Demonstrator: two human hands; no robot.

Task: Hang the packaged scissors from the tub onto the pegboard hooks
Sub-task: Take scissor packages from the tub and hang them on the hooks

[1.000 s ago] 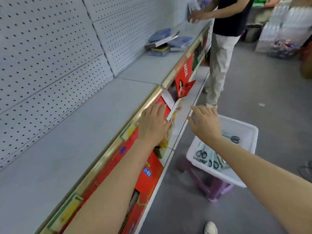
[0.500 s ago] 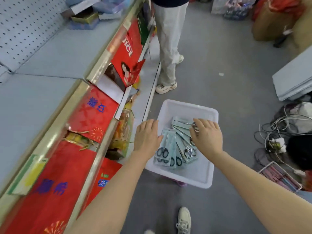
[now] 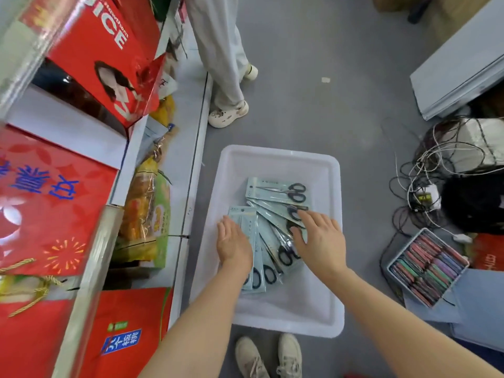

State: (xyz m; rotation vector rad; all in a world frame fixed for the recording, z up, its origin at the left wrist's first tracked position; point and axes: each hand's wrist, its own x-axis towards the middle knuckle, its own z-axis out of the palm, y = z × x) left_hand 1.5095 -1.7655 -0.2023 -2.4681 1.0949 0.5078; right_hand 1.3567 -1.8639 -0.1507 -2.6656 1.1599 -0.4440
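Both hands now lower on packaged scissors [image 3: 275, 214] in tub [image 3: 316, 312], fingers [image 3: 308, 218] spread, "ICE" box [image 3: 103, 50]

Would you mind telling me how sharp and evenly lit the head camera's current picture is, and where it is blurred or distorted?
Head view: the packaged scissors and white tub are fairly sharp under soft, even light with only faint shadows; the shelf edge at left is smeared by motion blur, with glare streaks; wide-angle distortion tilts the shelves and stretches the forearms; both hands, left hand and right hand, are slightly soft.
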